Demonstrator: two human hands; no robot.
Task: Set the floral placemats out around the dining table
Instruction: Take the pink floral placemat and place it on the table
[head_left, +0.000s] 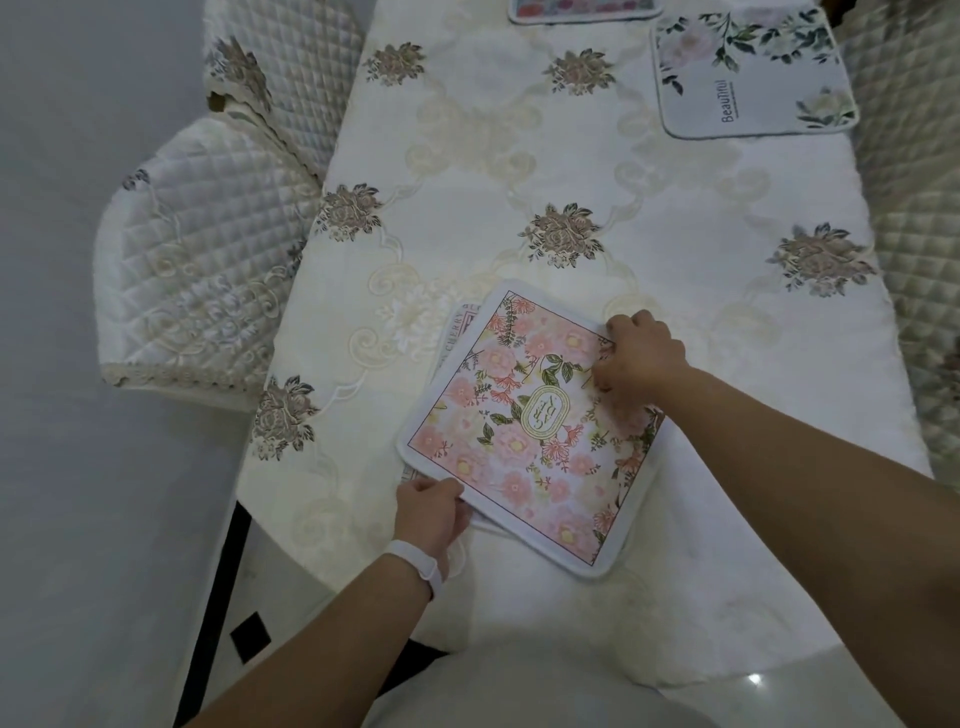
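Left hand (434, 506) and right hand (641, 358) grip opposite edges of my pink floral placemat (524, 441), topping a stack (456, 332) at the worktop's (519, 182) near end; next, I judge, lift it toward an unset place.

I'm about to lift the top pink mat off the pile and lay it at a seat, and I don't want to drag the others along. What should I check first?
1. Grip on the pink mat: left hand holds its near corner, right hand its far edge: ok.
2. Pink mat free of the mat beneath: cannot tell; that one only peeks out at the left.
3. Spot by the left chair: no mat on the tablecloth there: ok.
4. Green-leaf mat and far-end mat out of the way: ok.
5. Pink mat lying square: not ok, it sits skewed.
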